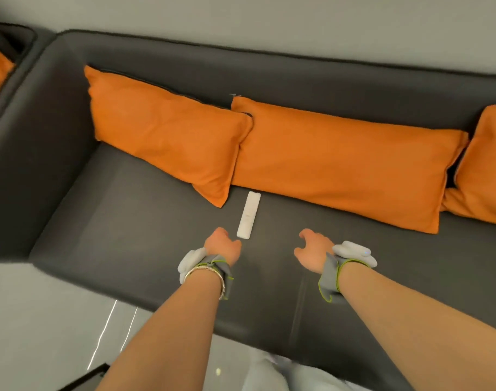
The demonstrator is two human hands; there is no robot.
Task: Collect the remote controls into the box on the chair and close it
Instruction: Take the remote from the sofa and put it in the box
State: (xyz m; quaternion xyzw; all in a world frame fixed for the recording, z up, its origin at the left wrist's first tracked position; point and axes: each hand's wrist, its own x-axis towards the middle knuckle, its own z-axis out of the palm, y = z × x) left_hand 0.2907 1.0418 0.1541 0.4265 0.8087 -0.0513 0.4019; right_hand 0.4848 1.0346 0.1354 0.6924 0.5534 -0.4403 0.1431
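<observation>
1 white remote (248, 215) lies on the dark grey sofa seat (134, 221), both hands held just short of it.

The remote is slim, long and rounded at the ends, its face pale and blurred; its far end sits just below the lower corners of 2 orange cushions (167, 136). The left hand (223, 245) is near its near end, the right hand (314, 251) apart; both have loosely curled, empty fingers.

A white remote control (248, 215) of matt plastic lies on a dark grey sofa (145, 215) with a smooth, faintly sheened leather-like seat, beside orange cushions (167, 134) of soft woven cloth; the floor (57, 320) is glossy.
</observation>
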